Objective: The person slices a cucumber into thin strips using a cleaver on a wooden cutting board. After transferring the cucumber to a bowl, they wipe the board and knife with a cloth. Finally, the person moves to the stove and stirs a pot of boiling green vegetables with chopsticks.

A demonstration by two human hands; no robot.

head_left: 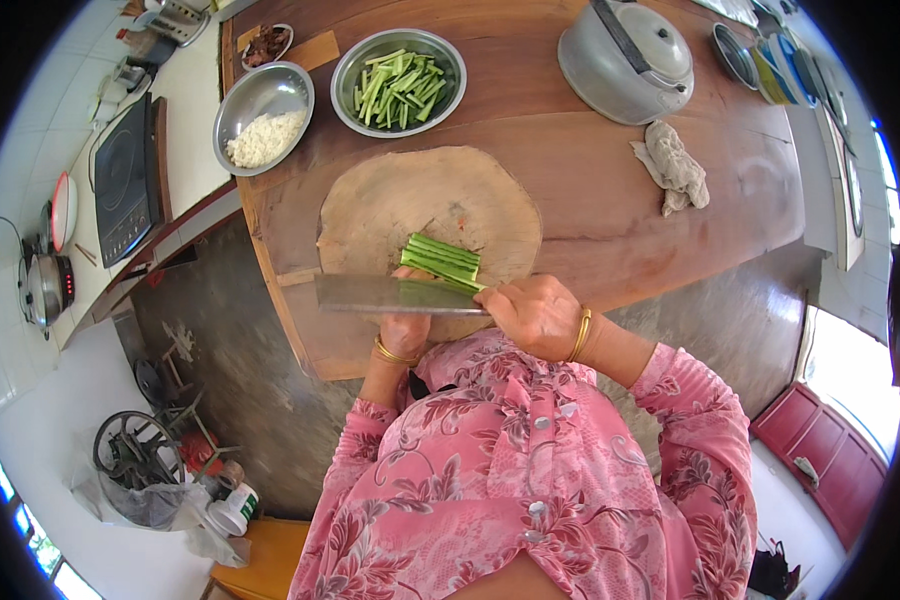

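Observation:
A broad cleaver (370, 294) lies across the near part of a round wooden chopping board (370, 215), its blade pointing left. My right hand (535, 314) is closed around its handle. A bundle of long green vegetable strips (440, 258), probably cucumber, lies side by side just beyond the blade. One strip reaches toward my right fingertips. My left hand (404, 332) is partly hidden by the blade; its fingertips show past the far edge, pressed against the left end of the strips. Both wrists wear gold-coloured bangles.
Beyond the board stand a metal bowl of cut green sticks (400, 45), a metal bowl with white grains (270, 85) and a small dish of brown pieces (267, 45). A large kettle (625, 60) and a crumpled cloth (672, 168) are right on the wooden table (590, 240). An induction cooker (125, 180) is left.

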